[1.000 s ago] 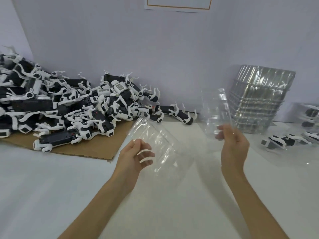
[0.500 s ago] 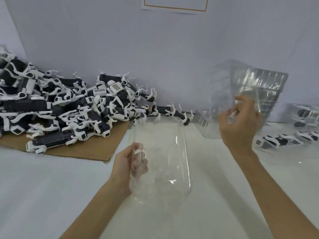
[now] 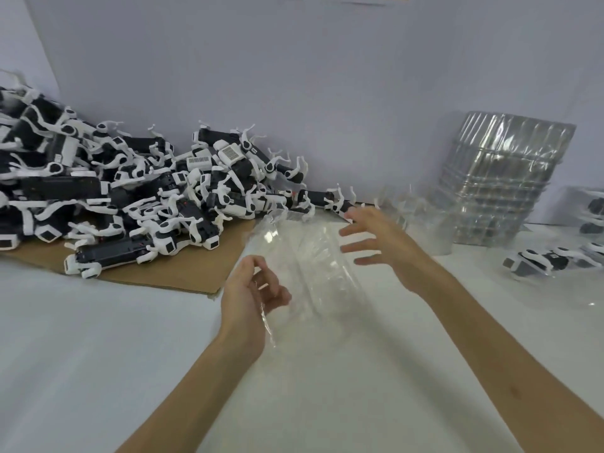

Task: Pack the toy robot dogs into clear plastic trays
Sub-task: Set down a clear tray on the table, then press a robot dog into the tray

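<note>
A clear plastic tray (image 3: 313,266) lies lengthwise in front of me on the white table. My left hand (image 3: 251,295) grips its near left edge, thumb on top and fingers curled underneath. My right hand (image 3: 376,243) hovers over the tray's far right side with fingers spread, holding nothing. A second clear tray (image 3: 415,214), blurred, stands just behind that hand against the tray stack. A big pile of black and white toy robot dogs (image 3: 130,191) fills the left.
The dogs lie on a brown cardboard sheet (image 3: 183,269) against the wall. A tall stack of clear trays (image 3: 500,178) leans at the back right. Packed dogs in clear trays (image 3: 536,261) sit at the far right edge.
My right hand let go of the second tray near the stack and swung left with fingers spread. My left hand laid its tray flatter and lengthwise on the table.
</note>
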The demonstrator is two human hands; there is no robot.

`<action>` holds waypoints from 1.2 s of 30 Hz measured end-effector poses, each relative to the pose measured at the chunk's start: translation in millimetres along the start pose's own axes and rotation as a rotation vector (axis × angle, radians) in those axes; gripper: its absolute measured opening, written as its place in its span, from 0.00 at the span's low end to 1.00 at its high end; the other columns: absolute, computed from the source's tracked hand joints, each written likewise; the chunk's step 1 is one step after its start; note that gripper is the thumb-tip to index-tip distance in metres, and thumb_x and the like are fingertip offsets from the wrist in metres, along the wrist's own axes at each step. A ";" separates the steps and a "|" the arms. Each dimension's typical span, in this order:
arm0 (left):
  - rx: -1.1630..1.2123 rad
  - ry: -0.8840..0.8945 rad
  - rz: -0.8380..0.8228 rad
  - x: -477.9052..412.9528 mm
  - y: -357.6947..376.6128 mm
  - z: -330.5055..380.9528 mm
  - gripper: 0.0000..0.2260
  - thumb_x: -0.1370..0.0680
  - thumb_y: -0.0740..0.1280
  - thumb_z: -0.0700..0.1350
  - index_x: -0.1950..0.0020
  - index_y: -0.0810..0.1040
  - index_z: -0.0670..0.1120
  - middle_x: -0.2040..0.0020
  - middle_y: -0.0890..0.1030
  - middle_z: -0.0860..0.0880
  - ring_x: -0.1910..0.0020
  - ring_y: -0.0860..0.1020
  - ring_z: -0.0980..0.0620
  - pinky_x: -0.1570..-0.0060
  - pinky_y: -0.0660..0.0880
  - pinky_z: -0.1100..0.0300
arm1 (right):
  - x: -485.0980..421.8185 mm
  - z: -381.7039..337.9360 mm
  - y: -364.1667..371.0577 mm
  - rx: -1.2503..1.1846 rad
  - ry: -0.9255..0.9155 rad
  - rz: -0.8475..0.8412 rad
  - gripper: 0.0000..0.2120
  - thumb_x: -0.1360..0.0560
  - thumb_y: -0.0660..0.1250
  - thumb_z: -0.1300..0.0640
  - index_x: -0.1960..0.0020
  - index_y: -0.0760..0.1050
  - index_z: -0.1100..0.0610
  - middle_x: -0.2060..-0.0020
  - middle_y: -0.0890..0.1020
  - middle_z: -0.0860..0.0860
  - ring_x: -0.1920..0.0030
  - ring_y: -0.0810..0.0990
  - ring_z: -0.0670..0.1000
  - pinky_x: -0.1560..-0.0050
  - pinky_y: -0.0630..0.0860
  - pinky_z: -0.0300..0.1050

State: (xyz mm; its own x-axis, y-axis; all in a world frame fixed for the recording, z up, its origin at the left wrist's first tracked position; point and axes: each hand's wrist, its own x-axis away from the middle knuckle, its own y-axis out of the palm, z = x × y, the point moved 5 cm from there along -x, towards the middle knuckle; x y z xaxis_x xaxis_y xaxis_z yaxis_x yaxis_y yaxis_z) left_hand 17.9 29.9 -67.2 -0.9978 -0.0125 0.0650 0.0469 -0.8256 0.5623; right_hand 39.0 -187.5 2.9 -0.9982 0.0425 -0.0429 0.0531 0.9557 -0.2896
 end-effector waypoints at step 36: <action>-0.575 0.222 0.076 1.4 -4.5 -20.2 0.13 0.21 0.65 0.39 0.48 0.80 0.57 0.43 0.73 0.65 0.46 0.68 0.79 0.52 0.65 0.69 | -134.6 59.9 -44.7 1.616 -0.102 0.353 0.18 0.28 0.70 0.59 0.38 0.75 0.52 0.43 0.78 0.54 0.38 0.75 0.56 0.41 0.73 0.49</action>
State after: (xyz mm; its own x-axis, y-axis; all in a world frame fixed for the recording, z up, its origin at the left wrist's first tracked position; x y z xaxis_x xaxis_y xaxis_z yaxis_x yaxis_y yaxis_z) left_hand 15.4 22.3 -86.3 -0.9814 -0.1496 -0.1202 0.1477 -0.9887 0.0249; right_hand 172.7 -253.4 -35.6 -0.9288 0.0968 -0.3578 0.3003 -0.3695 -0.8794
